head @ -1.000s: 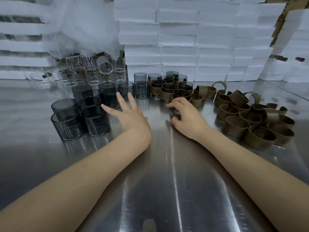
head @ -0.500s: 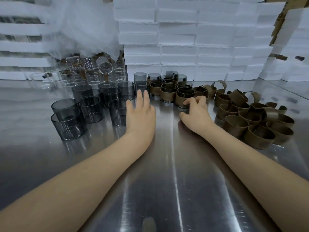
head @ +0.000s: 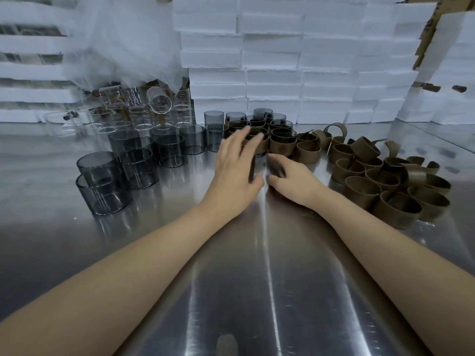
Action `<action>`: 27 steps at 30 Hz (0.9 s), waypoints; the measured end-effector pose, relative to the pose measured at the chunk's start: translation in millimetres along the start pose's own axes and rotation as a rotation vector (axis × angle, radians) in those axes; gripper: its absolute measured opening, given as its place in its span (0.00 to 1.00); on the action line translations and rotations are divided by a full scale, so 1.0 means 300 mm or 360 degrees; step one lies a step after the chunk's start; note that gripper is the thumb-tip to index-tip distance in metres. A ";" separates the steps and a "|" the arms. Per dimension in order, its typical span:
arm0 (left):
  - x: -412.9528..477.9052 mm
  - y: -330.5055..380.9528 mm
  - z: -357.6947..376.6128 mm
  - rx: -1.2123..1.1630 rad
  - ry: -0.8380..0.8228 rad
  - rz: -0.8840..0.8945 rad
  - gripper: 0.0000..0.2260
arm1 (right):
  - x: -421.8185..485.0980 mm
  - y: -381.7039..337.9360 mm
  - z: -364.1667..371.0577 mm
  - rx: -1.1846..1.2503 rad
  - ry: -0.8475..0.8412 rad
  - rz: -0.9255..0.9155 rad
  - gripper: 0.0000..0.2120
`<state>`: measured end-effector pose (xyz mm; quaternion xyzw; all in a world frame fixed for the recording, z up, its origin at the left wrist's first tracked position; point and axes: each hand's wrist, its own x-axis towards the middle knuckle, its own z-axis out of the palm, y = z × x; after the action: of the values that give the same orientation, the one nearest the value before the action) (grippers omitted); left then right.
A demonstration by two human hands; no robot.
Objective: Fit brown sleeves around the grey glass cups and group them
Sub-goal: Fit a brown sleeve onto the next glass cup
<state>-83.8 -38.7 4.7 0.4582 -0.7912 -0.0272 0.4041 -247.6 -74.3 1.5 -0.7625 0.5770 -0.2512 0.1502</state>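
Sleeved cups: the grey glass cups already wearing brown paper sleeves stand packed rim to rim at the back of the steel counter, so finished work stays apart from stock.
Bare cups: plain grey glass cups wait on your left.
Loose sleeves: brown rings heap on your right, each within its own hand's reach.
Left hand: flat, fingers spread, grip released, tips overlapping the sleeved group.
Right hand: low, curled; motion blur, so you cannot tell its grip.

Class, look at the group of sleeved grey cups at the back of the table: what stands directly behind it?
Behind the sleeved cups rises a wall of stacked white foam boxes. The left hand covers the group's front left cups.
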 end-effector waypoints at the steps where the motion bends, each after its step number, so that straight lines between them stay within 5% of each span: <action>1: 0.003 -0.007 0.004 -0.0043 -0.0001 -0.0154 0.33 | -0.003 -0.003 -0.001 0.0057 0.0009 -0.0019 0.30; 4: 0.022 -0.044 0.004 -0.0199 -0.0108 -0.0672 0.42 | -0.013 -0.015 -0.003 0.0169 -0.0030 -0.0078 0.31; 6: 0.033 -0.070 0.001 -0.0361 -0.0169 -0.0805 0.36 | -0.018 -0.019 0.003 0.0228 -0.0063 -0.0161 0.29; 8: 0.030 -0.085 0.007 -0.0482 -0.0178 -0.0727 0.23 | -0.019 -0.019 0.012 0.0269 -0.0055 -0.0241 0.28; 11: 0.022 -0.089 0.010 -0.0615 -0.0158 -0.0582 0.18 | -0.015 -0.016 0.012 0.0340 0.0012 -0.0249 0.27; 17: 0.017 -0.066 0.008 -0.1026 0.0066 -0.0273 0.26 | -0.025 -0.043 0.000 0.0773 0.0474 -0.0449 0.26; 27: 0.016 -0.075 0.002 -0.0888 -0.0129 -0.0301 0.33 | -0.025 -0.039 0.003 0.0488 0.0373 -0.0560 0.31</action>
<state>-69.8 -55.4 -2.1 0.3996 -0.7225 -0.2995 0.4781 -239.3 -63.9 5.2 -0.7851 0.4042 -0.4447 0.1500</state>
